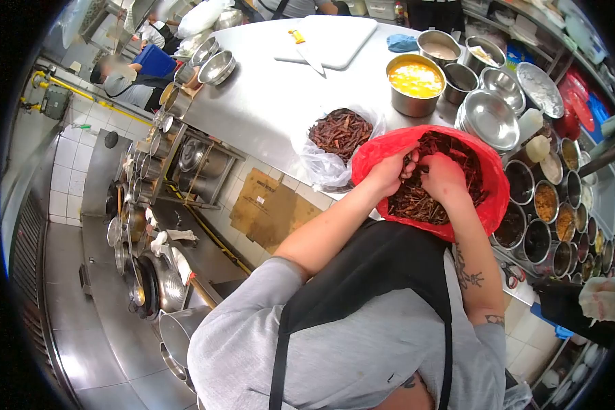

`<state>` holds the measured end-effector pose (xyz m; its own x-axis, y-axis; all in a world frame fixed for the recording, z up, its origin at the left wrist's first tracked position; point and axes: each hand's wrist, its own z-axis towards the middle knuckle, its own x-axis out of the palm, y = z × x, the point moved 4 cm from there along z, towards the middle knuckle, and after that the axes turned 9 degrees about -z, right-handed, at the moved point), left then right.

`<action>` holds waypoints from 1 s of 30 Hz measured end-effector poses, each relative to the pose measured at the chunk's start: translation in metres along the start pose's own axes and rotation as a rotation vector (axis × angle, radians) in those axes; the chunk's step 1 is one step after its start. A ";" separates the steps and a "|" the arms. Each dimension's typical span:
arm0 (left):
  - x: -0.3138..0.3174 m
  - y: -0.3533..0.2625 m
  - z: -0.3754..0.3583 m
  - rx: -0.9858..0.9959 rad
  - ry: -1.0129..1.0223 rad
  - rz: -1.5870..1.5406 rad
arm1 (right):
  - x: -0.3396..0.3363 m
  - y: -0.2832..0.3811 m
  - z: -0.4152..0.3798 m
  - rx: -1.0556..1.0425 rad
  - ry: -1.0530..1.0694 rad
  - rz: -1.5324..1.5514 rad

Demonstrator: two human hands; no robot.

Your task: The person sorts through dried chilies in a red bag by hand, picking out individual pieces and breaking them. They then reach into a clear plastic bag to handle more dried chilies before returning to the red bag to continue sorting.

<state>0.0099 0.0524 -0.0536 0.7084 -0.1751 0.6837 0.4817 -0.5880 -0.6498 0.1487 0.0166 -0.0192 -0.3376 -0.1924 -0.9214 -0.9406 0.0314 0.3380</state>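
Observation:
A red plastic bag (497,198) stands open at the table's near edge, full of dark red dried chilies (424,205). Over its left side is my left hand (391,171), fingers curled round something dark that looks like chilies. My right hand (444,179) reaches into the bag from the right, close to my left hand, its fingers bent down and partly hidden among the chilies. Just left of the red bag, a clear plastic bag (331,167) holds more dried chilies (340,132), shorter in look.
On the steel table (260,89) lie a white cutting board (348,34) and a knife (311,59). A pot of yellow liquid (415,78), steel bowls (490,117) and several seasoning containers (545,203) stand right. Co-workers (126,85) are at the far left and beyond the table.

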 end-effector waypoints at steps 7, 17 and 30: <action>0.014 0.000 -0.011 -0.134 0.064 0.102 | -0.038 -0.052 -0.037 0.037 -0.275 0.153; 0.018 0.001 -0.019 0.124 -0.060 0.541 | -0.015 -0.022 -0.022 -0.037 -0.410 0.833; 0.025 -0.007 -0.018 0.246 0.107 0.807 | -0.017 -0.022 -0.028 -0.056 -0.415 0.862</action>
<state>0.0149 0.0379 -0.0258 0.8363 -0.5483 -0.0008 -0.0430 -0.0641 -0.9970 0.1763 -0.0081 -0.0059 -0.9090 0.2378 -0.3423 -0.3632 -0.0489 0.9304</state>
